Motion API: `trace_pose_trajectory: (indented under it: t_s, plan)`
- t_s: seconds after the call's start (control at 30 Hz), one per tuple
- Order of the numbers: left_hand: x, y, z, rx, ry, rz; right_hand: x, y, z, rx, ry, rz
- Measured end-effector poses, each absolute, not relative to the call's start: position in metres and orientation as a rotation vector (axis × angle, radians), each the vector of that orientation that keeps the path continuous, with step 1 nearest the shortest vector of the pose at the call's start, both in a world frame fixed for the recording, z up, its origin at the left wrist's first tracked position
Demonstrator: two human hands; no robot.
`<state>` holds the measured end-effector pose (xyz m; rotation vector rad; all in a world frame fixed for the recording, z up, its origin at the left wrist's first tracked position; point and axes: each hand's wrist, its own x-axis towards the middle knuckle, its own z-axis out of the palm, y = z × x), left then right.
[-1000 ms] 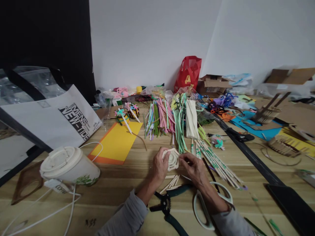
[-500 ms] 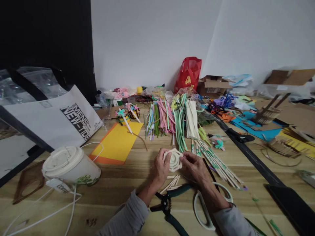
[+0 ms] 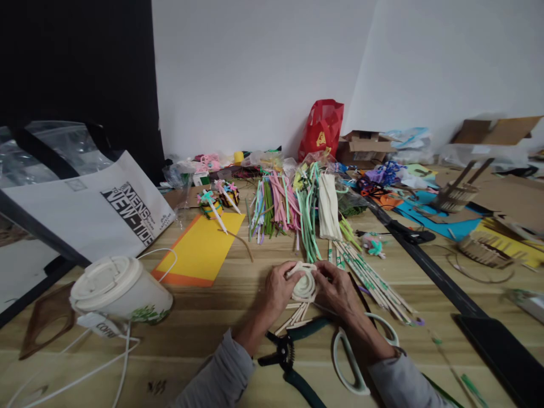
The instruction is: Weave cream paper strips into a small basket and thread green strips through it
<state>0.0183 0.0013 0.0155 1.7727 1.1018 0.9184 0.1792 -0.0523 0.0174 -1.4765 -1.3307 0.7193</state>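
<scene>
My left hand (image 3: 278,290) and my right hand (image 3: 338,290) both grip a cream coil of rolled paper strips (image 3: 303,284), held just above the wooden table (image 3: 204,317). Fingers of both hands curl round its rim. Short cream strip pieces (image 3: 296,315) lie under the hands. Dark green pliers (image 3: 289,354) and white-handled scissors (image 3: 357,357) lie on the table between my forearms.
A lidded paper cup (image 3: 120,289) lies on its side at the left, by a white cable (image 3: 123,351) and a white tote bag (image 3: 85,209). Yellow card (image 3: 199,249), bundles of coloured strips (image 3: 293,209), rolled sticks (image 3: 369,277) and a long black bar (image 3: 429,266) lie beyond.
The coil has tilted from facing me to lying flatter and lower. Both hands have closed in around it.
</scene>
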Motion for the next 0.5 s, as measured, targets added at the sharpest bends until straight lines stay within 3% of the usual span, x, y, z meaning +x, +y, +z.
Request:
trace_pose_trajectory:
  t_s: [0.5]
  plan:
    - [0.0168, 0.0049, 0.0157, 1.670, 0.828, 0.889, 0.1763, -0.0534, 0.0203, -1.435, -1.342, 0.775]
